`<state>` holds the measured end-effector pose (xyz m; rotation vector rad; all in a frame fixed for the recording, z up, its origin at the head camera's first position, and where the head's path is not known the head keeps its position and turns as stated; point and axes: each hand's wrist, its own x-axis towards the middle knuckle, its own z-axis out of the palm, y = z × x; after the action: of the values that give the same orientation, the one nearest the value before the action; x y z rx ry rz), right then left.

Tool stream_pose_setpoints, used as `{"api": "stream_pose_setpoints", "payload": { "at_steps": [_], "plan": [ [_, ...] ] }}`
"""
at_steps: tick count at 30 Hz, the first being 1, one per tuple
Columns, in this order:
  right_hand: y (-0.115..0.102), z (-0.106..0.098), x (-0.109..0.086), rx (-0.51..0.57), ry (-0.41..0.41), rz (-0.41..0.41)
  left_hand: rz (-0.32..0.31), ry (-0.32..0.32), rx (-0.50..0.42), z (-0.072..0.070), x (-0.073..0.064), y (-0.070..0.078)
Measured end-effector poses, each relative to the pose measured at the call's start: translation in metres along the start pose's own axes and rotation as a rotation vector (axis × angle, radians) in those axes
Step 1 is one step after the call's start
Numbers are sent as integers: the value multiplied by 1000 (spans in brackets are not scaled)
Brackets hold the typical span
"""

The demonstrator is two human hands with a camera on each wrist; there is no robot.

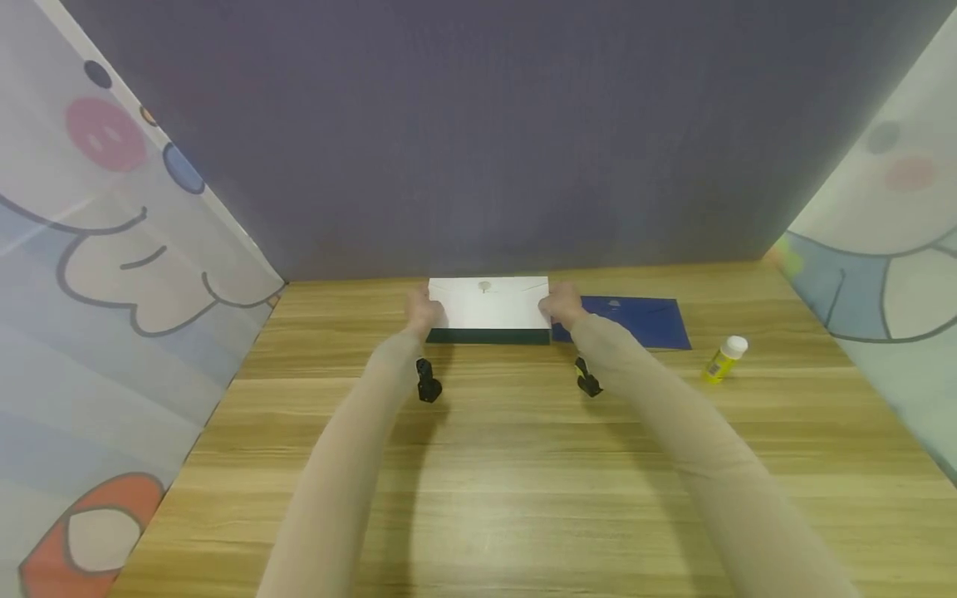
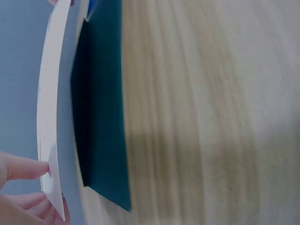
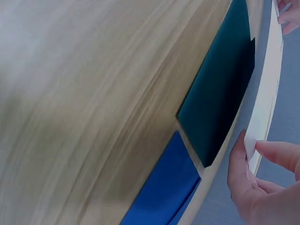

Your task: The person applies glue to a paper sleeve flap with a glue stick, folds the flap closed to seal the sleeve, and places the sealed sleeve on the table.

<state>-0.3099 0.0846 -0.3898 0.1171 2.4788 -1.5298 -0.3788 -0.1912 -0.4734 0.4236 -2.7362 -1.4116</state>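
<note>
Both hands hold a white envelope [image 1: 489, 306] up by its two short ends. My left hand [image 1: 424, 309] pinches its left end, thumb on one face and fingers behind, as the left wrist view shows. At the other end, my right hand [image 1: 562, 305] pinches it between thumb and fingers [image 3: 240, 168]. Beneath the raised envelope a dark green envelope [image 2: 105, 108] lies on the table, partly covered by the white one in the head view. A blue envelope [image 1: 646, 322] lies to its right, partly behind the right hand and wrist.
A yellow glue stick [image 1: 723, 359] with a white cap stands on the wooden table [image 1: 493, 482], right of the blue envelope. A grey wall [image 1: 486, 141] rises behind the table's far edge. Cartoon-printed curtains [image 1: 90, 332] hang along both sides.
</note>
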Motion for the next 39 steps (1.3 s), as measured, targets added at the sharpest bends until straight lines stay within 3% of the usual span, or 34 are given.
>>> {"api": "stream_pose_setpoints", "payload": {
  "at_steps": [6, 8, 11, 13, 16, 21, 25, 27, 32, 39],
  "plan": [
    [6, 13, 15, -87, 63, 10, 49, -6, 135, 9, 19, -26],
    [25, 19, 36, -113, 72, -26, 87, -7, 132, 13, 26, -35],
    [61, 27, 73, -145, 70, -76, 97, -45, 137, 19, 35, -44],
    [86, 35, 102, -186, 90, -109, 132, -21, 175, 27, 47, -55],
    [92, 40, 108, -223, 86, -87, 153, 20, 211, 43, 76, -81],
    [58, 35, 69, -283, 97, -38, 178, 24, 267, 72, 133, -135],
    [31, 29, 36, -323, 104, -32, 224, 48, 363, 87, 162, -162],
    [19, 26, 20, -338, 81, -13, 241, 57, 380, 91, 169, -168],
    [12, 26, 5, -379, 84, -73, 246, 49, 430, 96, 176, -173],
    [14, 26, 4, -423, 67, -97, 216, -13, 531, 91, 151, -155]
  ]
}}
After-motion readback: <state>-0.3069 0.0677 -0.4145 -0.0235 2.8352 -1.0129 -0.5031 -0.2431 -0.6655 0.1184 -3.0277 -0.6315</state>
